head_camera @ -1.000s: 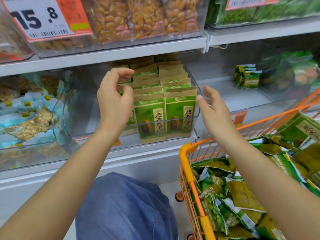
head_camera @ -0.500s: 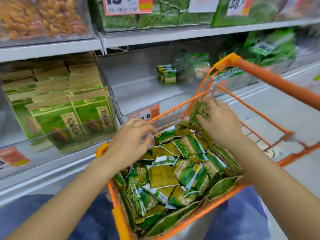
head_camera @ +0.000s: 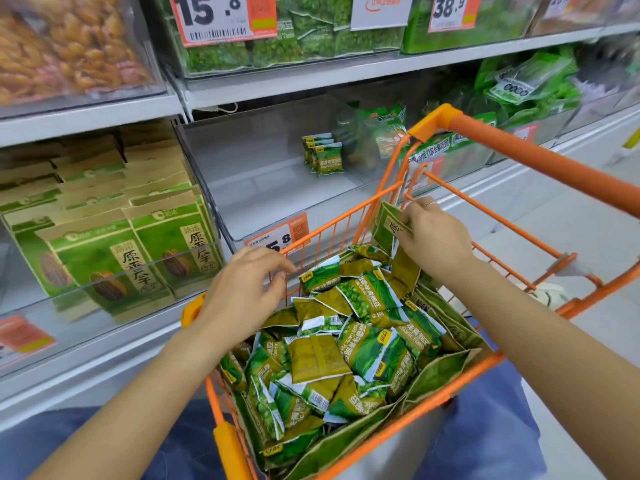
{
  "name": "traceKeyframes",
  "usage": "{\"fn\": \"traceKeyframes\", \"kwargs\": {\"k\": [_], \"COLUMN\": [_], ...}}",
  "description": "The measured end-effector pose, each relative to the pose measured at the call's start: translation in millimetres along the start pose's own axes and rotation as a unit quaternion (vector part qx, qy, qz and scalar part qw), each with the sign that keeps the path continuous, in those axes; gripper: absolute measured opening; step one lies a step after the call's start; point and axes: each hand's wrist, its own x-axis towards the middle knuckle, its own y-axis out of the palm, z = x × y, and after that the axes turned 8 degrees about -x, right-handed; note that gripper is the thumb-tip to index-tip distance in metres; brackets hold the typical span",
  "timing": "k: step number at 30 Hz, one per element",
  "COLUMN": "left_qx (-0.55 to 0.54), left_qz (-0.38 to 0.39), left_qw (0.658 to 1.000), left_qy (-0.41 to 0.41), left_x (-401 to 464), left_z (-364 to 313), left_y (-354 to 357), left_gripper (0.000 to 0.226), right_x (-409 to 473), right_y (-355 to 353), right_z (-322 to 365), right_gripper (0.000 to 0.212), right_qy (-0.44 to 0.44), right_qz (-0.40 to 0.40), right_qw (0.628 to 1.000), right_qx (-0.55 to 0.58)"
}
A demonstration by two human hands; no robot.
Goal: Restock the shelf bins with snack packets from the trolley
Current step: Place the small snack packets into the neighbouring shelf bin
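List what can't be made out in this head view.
- Right hand: fingertips hidden behind the green-and-brown paper packet they pinch.
- Orange wire trolley: its bottom is buried under small green snack packets.
- Green bags in the far-right shelf bin: print blurred.
- Left hand: contact with trolley rim unclear.

Right hand (head_camera: 437, 243) fingers (head_camera: 410, 216) cover part of the kraft packet (head_camera: 387, 226) they pinch, its print mostly hidden (only one character shows beside the fingertips). Left hand (head_camera: 242, 295) fingertips curl down over the trolley (head_camera: 349, 223) rim, so contact with the wire cannot be told. Below both hands, lower snack packets (head_camera: 353, 344) lie buried under others. Far-right shelf bins (head_camera: 609, 77) blurred, and price tag (head_camera: 221, 15) cut off by top edge.
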Motion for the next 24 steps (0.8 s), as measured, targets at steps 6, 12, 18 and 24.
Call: {"fn": "traceKeyframes", "kwargs": {"k": [6, 12, 18, 24], "left_qx": [-0.002, -0.061, -0.387, -0.478], "left_qz": [-0.007, -0.073, -0.117, -0.155], "left_qw": [1.0, 0.995, 0.902, 0.83], "left_qy": [-0.003, -0.032, -0.153, -0.243], "left_x": [-0.2, 2.7, 0.4, -25.9], "left_z": [-0.5, -4.1, -16.1, -11.6], "left_y": [-0.6, -8.3, -34.6, -70.1], "left_gripper": [0.021, 0.02, 0.025, 0.019], "right_x": [-7.3, -15.9, -16.9, -26.0], "right_y": [-30.1, -86.4, -85.1, -69.1], "right_z": [-3.0, 17.8, 82.0, 157.6], "right_gripper": [0.015, 0.022, 0.022, 0.024], "right_qy": [0.057, 0.06, 0.049, 0.0], "right_qz": [0.035, -0.017, 0.15, 0.22], "right_qw": [0.995, 0.932, 0.756, 0.696], "right_qx": [0.075, 0.356, 0.635, 0.683]}}
